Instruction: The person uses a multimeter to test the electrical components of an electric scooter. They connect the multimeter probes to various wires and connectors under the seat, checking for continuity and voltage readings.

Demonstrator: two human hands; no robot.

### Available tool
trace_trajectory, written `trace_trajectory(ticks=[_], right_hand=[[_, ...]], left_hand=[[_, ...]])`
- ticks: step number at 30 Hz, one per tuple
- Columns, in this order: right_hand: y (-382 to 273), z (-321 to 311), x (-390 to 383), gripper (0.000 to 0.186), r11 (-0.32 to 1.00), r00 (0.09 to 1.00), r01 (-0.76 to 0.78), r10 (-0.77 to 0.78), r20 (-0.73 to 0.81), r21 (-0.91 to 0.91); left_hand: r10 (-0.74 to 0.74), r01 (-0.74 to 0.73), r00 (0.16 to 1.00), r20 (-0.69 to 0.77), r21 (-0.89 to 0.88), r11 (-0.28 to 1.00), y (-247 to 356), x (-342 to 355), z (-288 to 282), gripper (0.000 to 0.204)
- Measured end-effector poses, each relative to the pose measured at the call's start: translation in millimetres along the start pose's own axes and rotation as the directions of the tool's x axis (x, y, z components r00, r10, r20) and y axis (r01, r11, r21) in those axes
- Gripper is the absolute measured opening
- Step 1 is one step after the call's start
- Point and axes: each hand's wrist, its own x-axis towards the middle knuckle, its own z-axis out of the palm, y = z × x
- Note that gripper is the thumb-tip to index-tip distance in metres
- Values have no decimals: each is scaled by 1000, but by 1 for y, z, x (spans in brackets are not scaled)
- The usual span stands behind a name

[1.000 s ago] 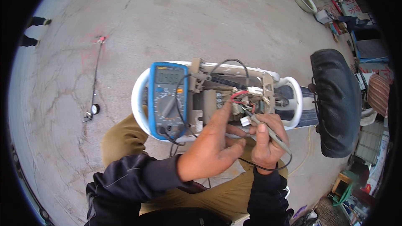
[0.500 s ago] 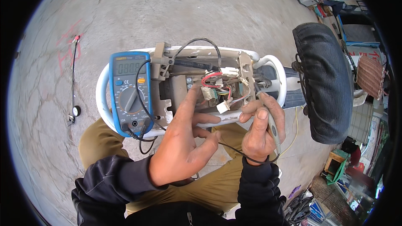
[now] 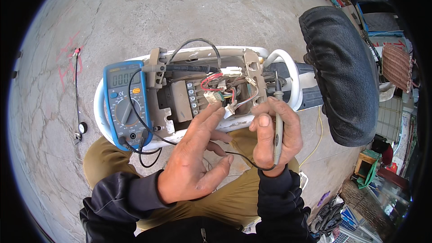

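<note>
My right hand (image 3: 288, 128) grips a grey test probe (image 3: 278, 132), its thin tip pointing up, away from me, beside the right end of an opened white-framed vehicle body (image 3: 193, 55). My left hand (image 3: 189, 166) holds nothing; its fingers are spread, with fingertips at a pale connector (image 3: 210, 96) among coloured wires. Whether they touch it I cannot tell. A second, dark probe (image 3: 191, 68) lies across the compartment, reaching toward a white plug (image 3: 231, 71). The blue multimeter (image 3: 115, 74) rests on the left end, leads plugged in. A terminal block (image 3: 191, 98) with several screws shows beside the wires.
A large black padded seat (image 3: 339, 76) rises at the right. A gauge on a hose (image 3: 82, 128) lies on the concrete floor (image 3: 135, 18) at left. A yellow wire (image 3: 318, 130) trails to the floor, and clutter (image 3: 333, 216) lines the right side.
My left fingers have drawn back from the terminal block to the pale connector. The probe in my right hand now stands more upright. The whole view has shifted slightly, and the meter's display differs.
</note>
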Motion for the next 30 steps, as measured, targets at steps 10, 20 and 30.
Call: trace_trajectory(ticks=[10, 20, 30], right_hand=[[2, 2, 9, 45, 969, 974, 174, -142, 177, -177], [8, 0, 8, 49, 963, 989, 76, -38, 145, -260], [9, -1, 9, 51, 962, 984, 23, 26, 175, -272]], left_hand=[[24, -14, 988, 151, -67, 998, -4, 9, 6, 81], [-27, 56, 981, 191, -146, 988, -3, 16, 6, 80], [-35, 39, 982, 185, -17, 999, -1, 12, 0, 75]])
